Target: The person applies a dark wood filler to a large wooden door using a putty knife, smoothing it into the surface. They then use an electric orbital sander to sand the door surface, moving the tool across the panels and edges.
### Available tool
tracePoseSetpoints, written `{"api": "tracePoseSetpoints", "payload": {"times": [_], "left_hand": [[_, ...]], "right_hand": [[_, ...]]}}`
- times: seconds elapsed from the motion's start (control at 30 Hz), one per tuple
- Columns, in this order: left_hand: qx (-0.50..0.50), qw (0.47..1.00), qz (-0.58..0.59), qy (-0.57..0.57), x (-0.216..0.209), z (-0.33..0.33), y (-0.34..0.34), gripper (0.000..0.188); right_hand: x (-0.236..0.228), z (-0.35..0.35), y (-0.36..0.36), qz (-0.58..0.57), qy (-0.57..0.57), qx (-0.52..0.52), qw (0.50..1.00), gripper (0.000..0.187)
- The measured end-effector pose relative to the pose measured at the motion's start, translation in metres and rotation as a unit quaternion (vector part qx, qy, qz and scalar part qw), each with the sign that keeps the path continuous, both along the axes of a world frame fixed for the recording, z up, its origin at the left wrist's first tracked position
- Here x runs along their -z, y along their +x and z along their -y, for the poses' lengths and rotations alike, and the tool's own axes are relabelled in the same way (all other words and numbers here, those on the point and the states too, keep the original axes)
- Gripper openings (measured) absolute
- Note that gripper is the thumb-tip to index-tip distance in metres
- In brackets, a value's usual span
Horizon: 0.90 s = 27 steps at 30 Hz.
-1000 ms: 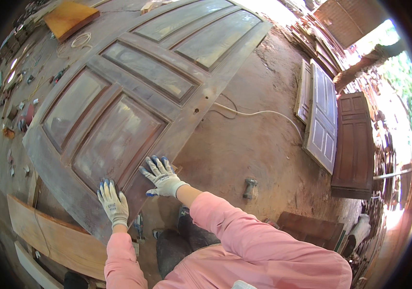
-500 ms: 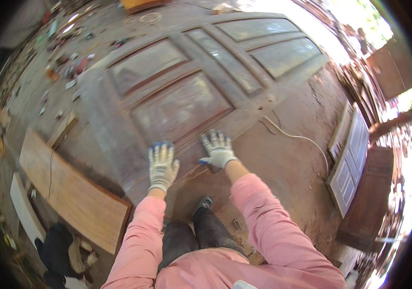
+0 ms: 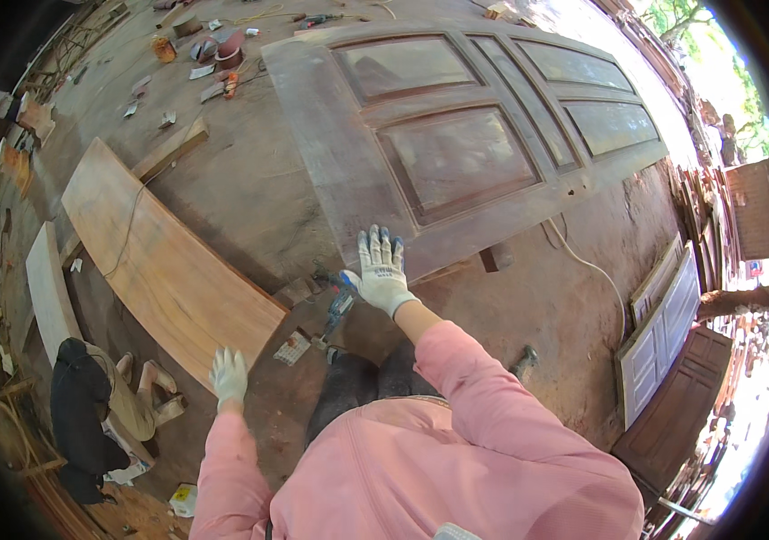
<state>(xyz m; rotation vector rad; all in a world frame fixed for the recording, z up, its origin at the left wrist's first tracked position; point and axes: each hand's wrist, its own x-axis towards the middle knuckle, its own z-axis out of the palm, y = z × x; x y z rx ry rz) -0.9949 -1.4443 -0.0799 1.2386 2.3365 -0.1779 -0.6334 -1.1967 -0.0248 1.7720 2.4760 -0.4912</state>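
A large brown panelled door point(image 3: 456, 166) lies flat ahead of me, its surface dusty and streaked. My right hand point(image 3: 382, 274), in a white glove with blue fingertips, rests open at the door's near corner, fingers spread. Away from the door, my left hand point(image 3: 229, 376), gloved too, is open with its fingers stretched out. It holds nothing and overlaps the near end of a light-brown wooden board point(image 3: 173, 256); whether it touches the board I cannot tell. Below the door's corner lies a blue-green power tool point(image 3: 339, 310), beside a small pale rectangular piece point(image 3: 292, 347).
At lower left a person in dark clothes point(image 3: 83, 414) crouches by a narrow pale board point(image 3: 49, 279). A pale cable point(image 3: 589, 263) runs right of the door. White point(image 3: 659, 333) and brown point(image 3: 677, 405) panelled doors lean at right. Buckets point(image 3: 229, 49) and scraps litter the far floor.
My left hand has left the door and swung left toward the light-brown board. My right hand stays at the door's near edge. The view has turned left, showing the power tool.
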Motion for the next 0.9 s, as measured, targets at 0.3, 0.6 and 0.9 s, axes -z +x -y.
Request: {"api": "tracePoseSetpoints", "payload": {"times": [0.3,0.6,0.9], "left_hand": [[-0.285,0.935,0.176,-0.119,0.001,0.332,-0.069,0.054],[-0.301,0.924,0.233,-0.037,-0.030,0.196,-0.055,0.054],[-0.293,0.932,0.204,-0.055,-0.019,0.047,-0.156,0.055]], "right_hand": [[0.007,-0.077,-0.059,-0.022,0.098,0.022,0.995,0.084],[-0.018,-0.181,-0.125,0.016,0.056,0.131,0.990,0.079],[-0.004,-0.421,-0.194,0.016,0.100,0.070,0.992,0.076]]}}
